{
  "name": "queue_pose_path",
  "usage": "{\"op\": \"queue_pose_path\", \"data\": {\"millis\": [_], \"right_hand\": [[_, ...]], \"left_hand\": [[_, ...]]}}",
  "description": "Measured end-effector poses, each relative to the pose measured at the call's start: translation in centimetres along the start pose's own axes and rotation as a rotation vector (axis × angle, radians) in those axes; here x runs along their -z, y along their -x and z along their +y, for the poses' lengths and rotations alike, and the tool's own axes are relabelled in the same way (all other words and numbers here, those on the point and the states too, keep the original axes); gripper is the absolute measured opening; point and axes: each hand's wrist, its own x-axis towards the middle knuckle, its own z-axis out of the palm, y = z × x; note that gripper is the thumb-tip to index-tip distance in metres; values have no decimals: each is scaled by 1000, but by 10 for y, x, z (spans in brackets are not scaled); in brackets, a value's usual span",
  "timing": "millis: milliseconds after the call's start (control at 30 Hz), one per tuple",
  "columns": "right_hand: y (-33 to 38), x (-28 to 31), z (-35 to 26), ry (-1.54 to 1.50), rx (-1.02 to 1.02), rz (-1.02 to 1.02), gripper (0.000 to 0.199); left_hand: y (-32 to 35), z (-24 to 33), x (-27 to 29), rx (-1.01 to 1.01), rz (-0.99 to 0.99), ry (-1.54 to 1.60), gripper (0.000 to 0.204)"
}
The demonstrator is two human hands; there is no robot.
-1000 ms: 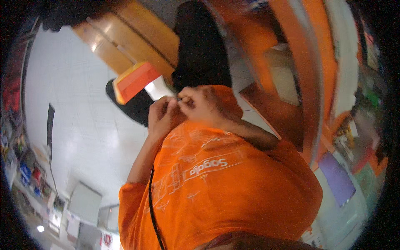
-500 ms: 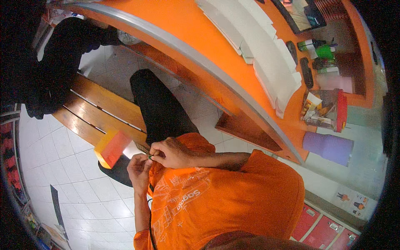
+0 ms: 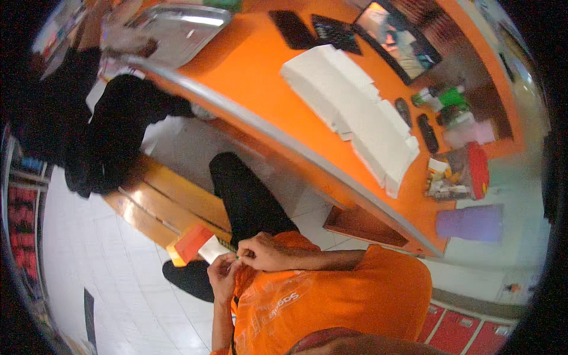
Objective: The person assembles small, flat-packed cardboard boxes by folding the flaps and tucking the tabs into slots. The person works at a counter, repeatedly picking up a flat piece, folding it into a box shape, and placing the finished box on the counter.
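Note:
Close together in front of my orange shirt, my left hand (image 3: 222,277) and my right hand (image 3: 260,253) meet at the fingertips. Both pinch at a tiny green thing (image 3: 237,257); its kind is too small to make out. Just beyond my left hand, a red and yellow box (image 3: 194,245) with a white part (image 3: 212,249) sits tilted by my legs. What supports it is not clear.
A slatted wooden bench (image 3: 148,204) runs under my legs. Beyond it stands an orange table (image 3: 236,65) bearing white folded cartons (image 3: 349,106), a metal tray (image 3: 171,35), a screen (image 3: 397,44) and a red-lidded jar (image 3: 452,176). Another person in dark clothes (image 3: 112,130) is at far left.
My view has shifted, so the scene sits lower and more of the table shows, including the tray and dark devices. Both hands stay pinched together at the green thing.

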Motion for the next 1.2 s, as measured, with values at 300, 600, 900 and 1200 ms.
{"op": "queue_pose_path", "data": {"millis": [300, 600, 900, 1200], "right_hand": [[-5, 14, 7, 5, 50, -19, 14], [-4, 13, 9, -10, 101, 2, 24], [-27, 18, 2, -141, 269, 4, 46], [-57, 7, -1, -208, 226, 148, 46]], "left_hand": [[-11, -29, -8, -197, 28, 21, 15], [-11, -15, -13, -143, -3, 212, 21], [-10, -19, -13, -65, -84, 545, 26], [-11, 34, -24, -61, 17, 700, 23]]}}
